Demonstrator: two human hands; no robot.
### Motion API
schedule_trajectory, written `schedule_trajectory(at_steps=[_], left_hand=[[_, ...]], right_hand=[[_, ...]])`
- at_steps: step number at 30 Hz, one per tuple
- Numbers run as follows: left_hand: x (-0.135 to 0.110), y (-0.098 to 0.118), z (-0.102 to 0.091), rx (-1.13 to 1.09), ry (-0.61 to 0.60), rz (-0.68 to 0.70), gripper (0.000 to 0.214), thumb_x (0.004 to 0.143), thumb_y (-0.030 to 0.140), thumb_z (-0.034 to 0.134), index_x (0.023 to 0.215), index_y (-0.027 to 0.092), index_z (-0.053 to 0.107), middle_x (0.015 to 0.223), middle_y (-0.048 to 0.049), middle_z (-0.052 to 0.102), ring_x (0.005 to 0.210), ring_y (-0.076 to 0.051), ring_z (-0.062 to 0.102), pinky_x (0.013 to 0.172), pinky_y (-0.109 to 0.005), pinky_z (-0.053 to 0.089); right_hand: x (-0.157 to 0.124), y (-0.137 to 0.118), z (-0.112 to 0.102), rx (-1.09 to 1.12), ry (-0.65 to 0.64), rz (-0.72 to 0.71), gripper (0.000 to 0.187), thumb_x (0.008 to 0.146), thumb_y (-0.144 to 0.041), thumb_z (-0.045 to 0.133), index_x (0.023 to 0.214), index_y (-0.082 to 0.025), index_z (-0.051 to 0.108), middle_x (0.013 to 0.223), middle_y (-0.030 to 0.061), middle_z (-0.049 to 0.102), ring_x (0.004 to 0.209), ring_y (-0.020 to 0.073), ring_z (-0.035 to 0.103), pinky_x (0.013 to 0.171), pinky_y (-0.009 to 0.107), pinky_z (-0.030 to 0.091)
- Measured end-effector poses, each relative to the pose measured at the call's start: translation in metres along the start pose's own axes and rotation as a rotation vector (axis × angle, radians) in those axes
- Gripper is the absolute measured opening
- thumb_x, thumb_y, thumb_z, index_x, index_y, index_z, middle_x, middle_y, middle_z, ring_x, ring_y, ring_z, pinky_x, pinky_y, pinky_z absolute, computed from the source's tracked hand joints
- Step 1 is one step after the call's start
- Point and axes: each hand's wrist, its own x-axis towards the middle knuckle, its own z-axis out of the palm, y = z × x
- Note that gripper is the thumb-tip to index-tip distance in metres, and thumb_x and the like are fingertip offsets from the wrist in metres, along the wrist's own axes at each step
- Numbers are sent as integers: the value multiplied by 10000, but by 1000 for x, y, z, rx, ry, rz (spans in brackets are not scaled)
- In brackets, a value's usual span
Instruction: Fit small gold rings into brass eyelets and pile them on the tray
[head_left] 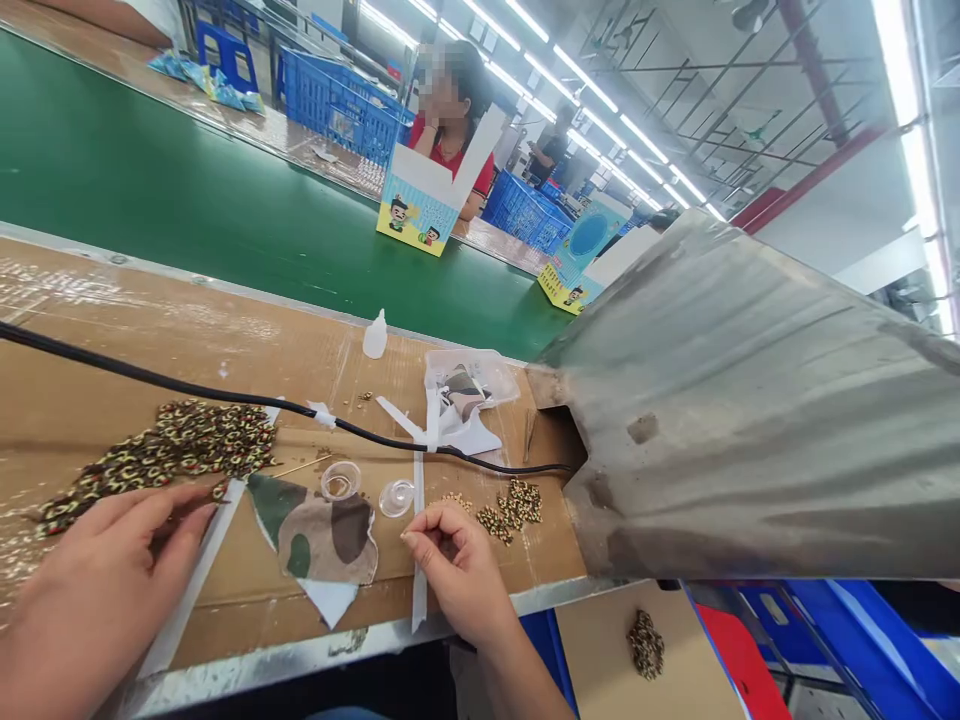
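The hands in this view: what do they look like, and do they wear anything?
The left hand and the right hand are bare, without gloves; no ring or watch shows. The forearms are bare too, no sleeve in view.

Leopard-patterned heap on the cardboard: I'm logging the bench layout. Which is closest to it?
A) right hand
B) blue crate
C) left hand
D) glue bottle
C: the left hand has its fingertips at the lower edge of the leopard-patterned heap; the right hand lies beyond the camouflage cloth.
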Motion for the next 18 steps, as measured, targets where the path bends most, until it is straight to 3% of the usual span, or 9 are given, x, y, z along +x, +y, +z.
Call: schedule_trajectory(at_steps=[7, 15, 18], left_hand=[[6, 12, -3, 36, -19, 49, 395, 858, 418, 369, 892, 162, 667, 855, -61, 679, 806, -211, 611, 749, -316, 448], [8, 14, -3, 36, 28, 127, 344, 867, 353, 346, 825, 170, 634, 841, -74, 684, 777, -219, 611, 763, -315, 432], [10, 19, -8, -12, -32, 34, 408, 823, 412, 294, 771, 170, 618, 804, -103, 684, 764, -243, 614, 764, -344, 440]], right_hand=[[5, -5, -5, -225, 53, -249, 101, 824, -207, 564, 793, -135, 628, 763, 2, 532, 667, 32, 459, 619, 153, 355], [28, -16, -19, -801, 91, -658, 114, 901, -187, 495, 848, -151, 590, 872, 12, 569, 825, 107, 467, 735, 242, 318], [36, -18, -21, -893, 70, -742, 106, 898, -173, 498, 829, -147, 574, 845, 14, 558, 797, 111, 449, 746, 258, 304]])
